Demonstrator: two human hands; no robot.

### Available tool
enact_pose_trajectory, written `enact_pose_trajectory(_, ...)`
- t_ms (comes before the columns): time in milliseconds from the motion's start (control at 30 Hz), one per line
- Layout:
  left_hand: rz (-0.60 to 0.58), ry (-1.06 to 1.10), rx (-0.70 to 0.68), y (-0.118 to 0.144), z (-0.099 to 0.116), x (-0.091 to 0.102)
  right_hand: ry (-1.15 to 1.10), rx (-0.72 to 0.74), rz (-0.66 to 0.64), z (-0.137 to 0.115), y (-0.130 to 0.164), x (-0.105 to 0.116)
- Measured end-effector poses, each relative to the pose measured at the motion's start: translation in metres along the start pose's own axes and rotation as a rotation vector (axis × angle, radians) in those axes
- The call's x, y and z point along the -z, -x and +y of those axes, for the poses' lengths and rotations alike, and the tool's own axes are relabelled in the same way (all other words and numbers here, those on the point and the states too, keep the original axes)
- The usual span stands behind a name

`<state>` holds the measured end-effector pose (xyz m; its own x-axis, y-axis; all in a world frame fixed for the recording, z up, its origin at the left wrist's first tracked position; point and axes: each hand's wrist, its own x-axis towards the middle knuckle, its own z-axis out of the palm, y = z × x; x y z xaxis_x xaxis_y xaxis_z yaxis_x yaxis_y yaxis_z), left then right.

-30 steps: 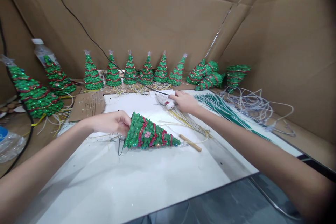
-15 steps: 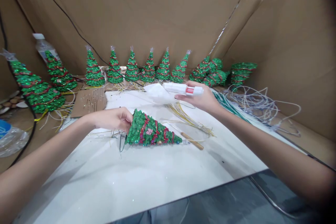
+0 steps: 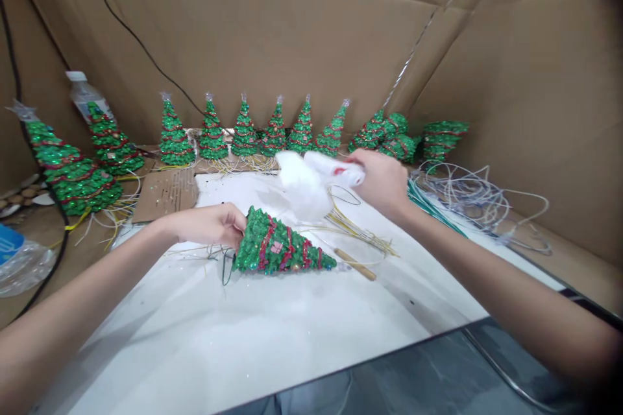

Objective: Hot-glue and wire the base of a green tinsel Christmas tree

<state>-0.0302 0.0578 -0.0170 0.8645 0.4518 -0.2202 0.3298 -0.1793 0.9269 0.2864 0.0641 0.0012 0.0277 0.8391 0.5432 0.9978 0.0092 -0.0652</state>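
Green tree (image 3: pixel 282 249) flat mid-sheet, base in left hand (image 3: pixel 214 224); right hand (image 3: pixel 384 181) around raised glue gun (image 3: pixel 316 181).

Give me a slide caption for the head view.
Left hand grips a toppled sequined tree; right hand lifts a white glue gun.

Brown cardboard walls (image 3: pixel 272 32) enclose a white tabletop (image 3: pixel 243 337).

- Left hand (image 3: pixel 214 224) grips base of the lying glitter tree (image 3: pixel 280 250).
- Right hand (image 3: pixel 384 181) holds blurred white glue gun (image 3: pixel 316 181) above white board (image 3: pixel 243 337).
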Motion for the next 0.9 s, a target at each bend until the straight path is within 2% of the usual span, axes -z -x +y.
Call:
enact_pose_trajectory(100,0.009,0.002,0.019,0.001,-0.001,0.000,-0.048,-0.148,0.200,0.009,-0.019,0.007)
enact_pose_trajectory(167,0.009,0.005,0.030,0.001,-0.001,0.000,-0.020,-0.135,0.241,0.016,-0.030,0.009)
enact_pose_trajectory(267,0.003,0.003,0.021,0.002,-0.002,0.000,0.047,-0.067,0.099,0.027,-0.038,0.001)
enact_pose_trajectory(367,-0.002,0.007,0.017,0.001,-0.001,-0.001,0.085,-0.226,-0.071,0.033,-0.035,-0.016)
enact_pose_trajectory(467,-0.005,0.041,0.023,0.000,0.000,-0.002,0.061,-0.212,-0.173,0.036,-0.028,-0.033)
enact_pose_trajectory(900,0.032,0.036,0.031,0.001,0.003,-0.005,0.002,-0.342,-0.227,0.045,-0.034,-0.077)
